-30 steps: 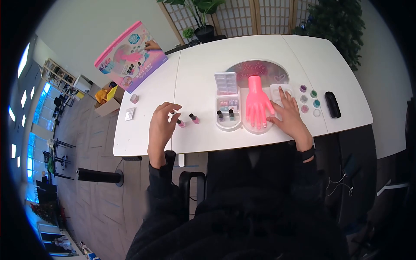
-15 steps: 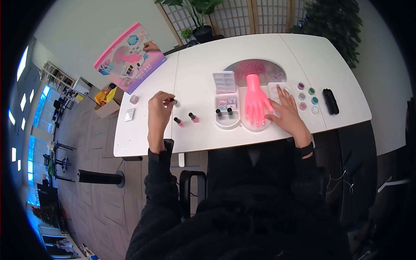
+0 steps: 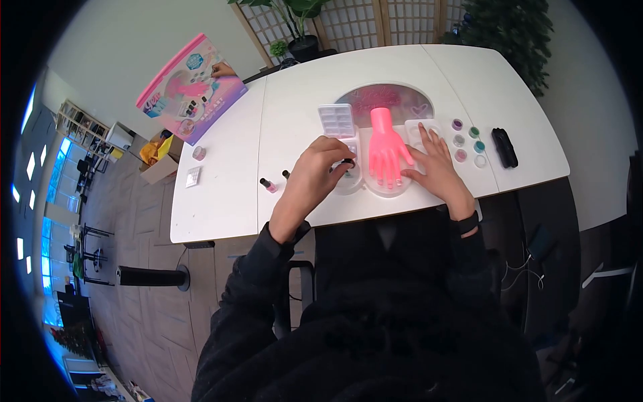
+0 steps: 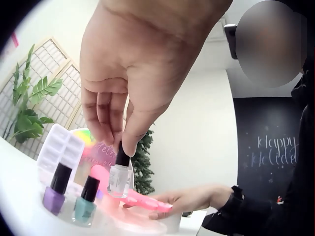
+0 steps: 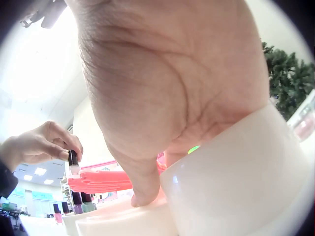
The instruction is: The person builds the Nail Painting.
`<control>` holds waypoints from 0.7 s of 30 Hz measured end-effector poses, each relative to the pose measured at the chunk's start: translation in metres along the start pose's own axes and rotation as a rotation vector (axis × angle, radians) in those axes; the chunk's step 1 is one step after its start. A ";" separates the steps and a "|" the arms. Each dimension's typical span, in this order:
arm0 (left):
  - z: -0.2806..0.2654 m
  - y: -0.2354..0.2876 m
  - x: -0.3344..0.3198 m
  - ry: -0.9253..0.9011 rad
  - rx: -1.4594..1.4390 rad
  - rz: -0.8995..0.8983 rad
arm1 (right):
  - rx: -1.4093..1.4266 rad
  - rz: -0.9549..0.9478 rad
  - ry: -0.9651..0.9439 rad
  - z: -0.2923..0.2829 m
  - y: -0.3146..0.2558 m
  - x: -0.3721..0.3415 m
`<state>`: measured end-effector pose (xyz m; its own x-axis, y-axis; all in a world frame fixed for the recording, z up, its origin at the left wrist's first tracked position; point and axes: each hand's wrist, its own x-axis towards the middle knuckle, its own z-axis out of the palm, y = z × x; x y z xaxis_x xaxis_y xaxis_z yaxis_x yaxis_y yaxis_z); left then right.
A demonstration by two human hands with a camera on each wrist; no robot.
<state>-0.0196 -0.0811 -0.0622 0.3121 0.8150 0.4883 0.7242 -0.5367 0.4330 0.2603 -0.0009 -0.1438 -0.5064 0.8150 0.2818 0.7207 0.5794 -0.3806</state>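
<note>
My left hand (image 3: 309, 175) pinches a clear nail polish bottle (image 4: 119, 180) by its black cap. The bottle hangs upright over the left part of a white tray, where a purple polish bottle (image 4: 55, 194) and a teal polish bottle (image 4: 86, 205) stand. In the middle, a pink model hand (image 3: 385, 151) lies palm down, fingers toward me, on a white base. To its right, my right hand (image 3: 439, 171) rests with fingers spread on the white right part (image 3: 414, 127), its thumb close to the model's fingertips.
Two pink polish bottles stand left, one pink bottle (image 3: 268, 185) in plain view. Several small glitter pots, including a purple one (image 3: 457, 124), and a black case (image 3: 504, 148) lie right. A large printed box (image 3: 191, 90) stands at the back left; an oval mirror (image 3: 392, 94) is behind the model hand.
First reaching among the bottles on the left, my left hand has picked up the clear bottle and carried it right, over the tray. My right hand has stayed beside the model hand.
</note>
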 end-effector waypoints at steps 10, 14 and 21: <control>0.016 -0.013 -0.002 -0.080 0.058 0.050 | -0.002 0.016 -0.039 -0.002 -0.002 0.001; 0.017 -0.014 -0.002 -0.062 0.087 0.021 | 0.001 0.023 -0.052 -0.003 -0.002 0.001; 0.017 -0.018 -0.003 -0.086 0.101 0.064 | -0.001 0.030 -0.062 -0.003 -0.003 0.001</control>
<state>-0.0230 -0.0706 -0.0846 0.4081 0.7981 0.4433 0.7582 -0.5668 0.3224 0.2591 -0.0016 -0.1393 -0.5127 0.8313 0.2148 0.7368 0.5544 -0.3869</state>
